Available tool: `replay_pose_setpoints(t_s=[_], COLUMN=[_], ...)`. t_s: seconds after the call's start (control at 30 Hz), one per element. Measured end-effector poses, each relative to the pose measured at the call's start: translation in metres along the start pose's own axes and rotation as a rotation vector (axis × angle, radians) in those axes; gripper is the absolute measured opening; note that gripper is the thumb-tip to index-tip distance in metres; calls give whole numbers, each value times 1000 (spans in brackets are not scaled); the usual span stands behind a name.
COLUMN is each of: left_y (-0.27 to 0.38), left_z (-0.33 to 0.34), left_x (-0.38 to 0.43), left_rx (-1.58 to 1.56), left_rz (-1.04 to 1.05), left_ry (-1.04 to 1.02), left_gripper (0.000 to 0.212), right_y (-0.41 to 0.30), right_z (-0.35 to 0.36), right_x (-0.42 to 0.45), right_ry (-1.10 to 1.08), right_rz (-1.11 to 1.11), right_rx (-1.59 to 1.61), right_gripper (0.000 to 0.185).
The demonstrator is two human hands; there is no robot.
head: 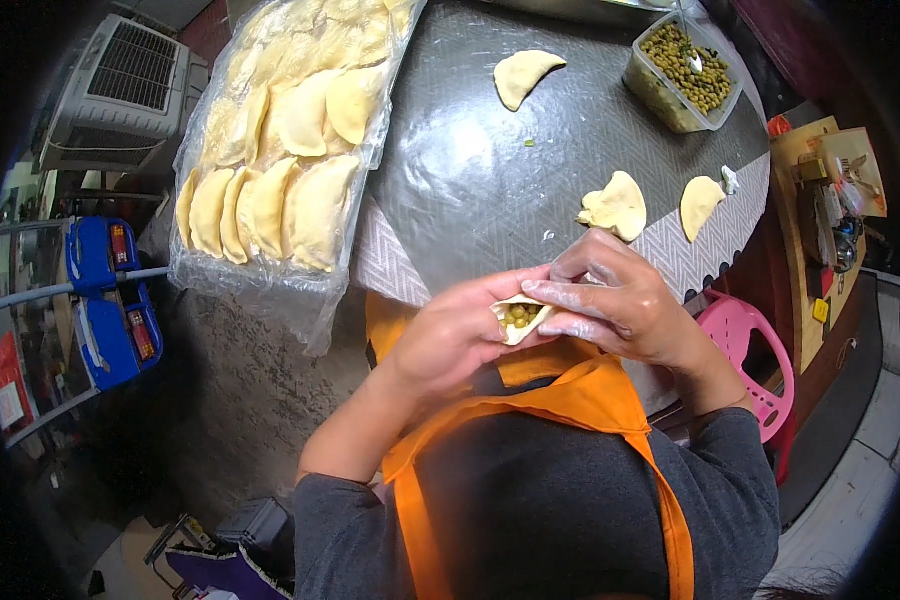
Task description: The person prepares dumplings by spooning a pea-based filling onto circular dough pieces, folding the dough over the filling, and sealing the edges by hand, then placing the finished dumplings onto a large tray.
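Between my two hands, just off the table's near edge, is a dough wrapper (pixel 508 307) folded around green peas (pixel 521 315). Its end toward my left still gapes and shows the peas. My left hand (pixel 450 322) cups the wrapper from the left and below. Floury fingers of my right hand (pixel 615 296) pinch its edge from the right, covering that end. Past my right hand lies a piece of dough (pixel 616 204), with a half-moon dough piece (pixel 700 206) to its right. Another half-moon piece (pixel 526 76) lies farther back.
A plastic-covered tray (pixel 262 274) at left holds several filled half-moon pastries (pixel 322 210). A clear tub (pixel 686 120) of peas with a utensil stands on the round table (pixel 450 187) at back right. A pink chair (pixel 757 352) is at right; an air cooler (pixel 127 82) stands far left.
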State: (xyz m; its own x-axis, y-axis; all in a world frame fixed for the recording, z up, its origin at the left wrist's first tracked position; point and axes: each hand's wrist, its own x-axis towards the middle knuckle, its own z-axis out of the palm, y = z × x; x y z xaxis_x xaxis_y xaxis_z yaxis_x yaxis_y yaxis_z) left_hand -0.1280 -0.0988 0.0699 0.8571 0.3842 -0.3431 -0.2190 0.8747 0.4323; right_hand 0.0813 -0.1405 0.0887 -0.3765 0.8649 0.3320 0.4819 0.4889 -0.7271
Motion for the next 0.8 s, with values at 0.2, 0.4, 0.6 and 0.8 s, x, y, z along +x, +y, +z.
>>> replay_pose_setpoints(t_s=[0.2,0.4,0.6,0.8], left_y=[-1,-6,-11,-11], left_z=[2,-6,-10,-4], left_x=[-2,0,-3,-5], left_rx=[-40,-136,-144,-112], left_rz=[-34,21,54,61], left_ry=[-2,-140,-188,-183], left_gripper=[69,60,59,78], right_y=[3,-4,-9,-7], right_z=[-3,2,-1,-1], right_x=[1,3,13,10], right_ry=[-64,-58,-155,-186], right_rz=[-104,-74,-124,-186], right_rx=[-13,-34,-84,-111], right_gripper=[35,33,33,32])
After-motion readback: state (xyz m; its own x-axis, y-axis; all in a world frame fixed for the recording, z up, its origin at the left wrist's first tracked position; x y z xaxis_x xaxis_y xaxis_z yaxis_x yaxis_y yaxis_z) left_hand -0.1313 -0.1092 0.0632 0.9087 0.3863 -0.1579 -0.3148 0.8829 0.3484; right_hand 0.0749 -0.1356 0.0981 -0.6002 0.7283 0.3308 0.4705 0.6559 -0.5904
